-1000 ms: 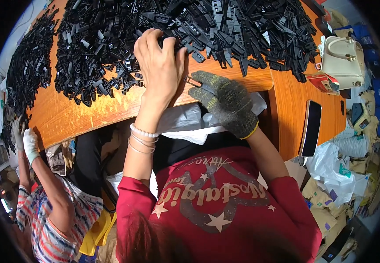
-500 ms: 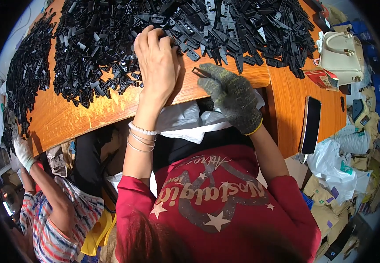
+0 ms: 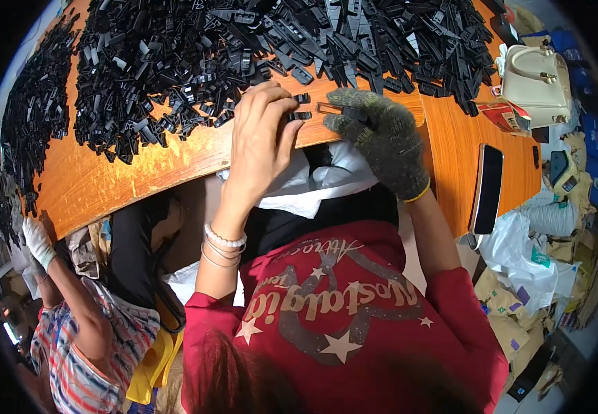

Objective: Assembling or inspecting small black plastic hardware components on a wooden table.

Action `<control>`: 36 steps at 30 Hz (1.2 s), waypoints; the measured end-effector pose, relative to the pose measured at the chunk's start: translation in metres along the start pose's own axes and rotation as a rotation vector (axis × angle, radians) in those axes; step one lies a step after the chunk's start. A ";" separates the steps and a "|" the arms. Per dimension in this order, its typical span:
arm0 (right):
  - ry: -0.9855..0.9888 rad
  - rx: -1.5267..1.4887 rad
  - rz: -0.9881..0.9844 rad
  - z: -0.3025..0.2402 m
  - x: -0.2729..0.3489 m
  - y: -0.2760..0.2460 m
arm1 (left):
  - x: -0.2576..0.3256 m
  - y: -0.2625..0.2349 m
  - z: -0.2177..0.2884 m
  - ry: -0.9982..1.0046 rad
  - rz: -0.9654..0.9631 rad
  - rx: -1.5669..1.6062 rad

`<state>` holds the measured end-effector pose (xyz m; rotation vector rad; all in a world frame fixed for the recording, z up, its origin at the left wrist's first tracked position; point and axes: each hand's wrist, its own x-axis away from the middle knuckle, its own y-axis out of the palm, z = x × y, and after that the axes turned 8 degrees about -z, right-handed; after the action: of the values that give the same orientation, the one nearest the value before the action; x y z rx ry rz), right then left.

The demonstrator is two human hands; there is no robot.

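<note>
Orange tabletop (image 3: 143, 169) — right hand (image 3: 387, 138) pinching a dark frame (image 3: 339, 110) jutting left of its grip — left hand (image 3: 261, 138) grasping black clips (image 3: 301, 116).

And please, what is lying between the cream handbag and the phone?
In the head view, a red packet beside the handbag, then wooden tabletop up to the phone.

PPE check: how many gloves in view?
2 clear: dark knit glove on the wearer's right hand; white glove on the co-worker at left. The co-worker's other hand is unclear, so another may be hidden.
</note>
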<state>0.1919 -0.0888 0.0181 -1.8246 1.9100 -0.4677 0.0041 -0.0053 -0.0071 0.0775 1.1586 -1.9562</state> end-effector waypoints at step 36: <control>-0.319 0.839 -0.644 -0.045 -0.060 -0.020 | 0.001 0.001 -0.002 0.050 -0.010 0.009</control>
<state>0.1859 -0.0335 0.0719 -1.7111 0.6871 -0.9394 0.0031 -0.0044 -0.0093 0.1264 1.1842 -1.9785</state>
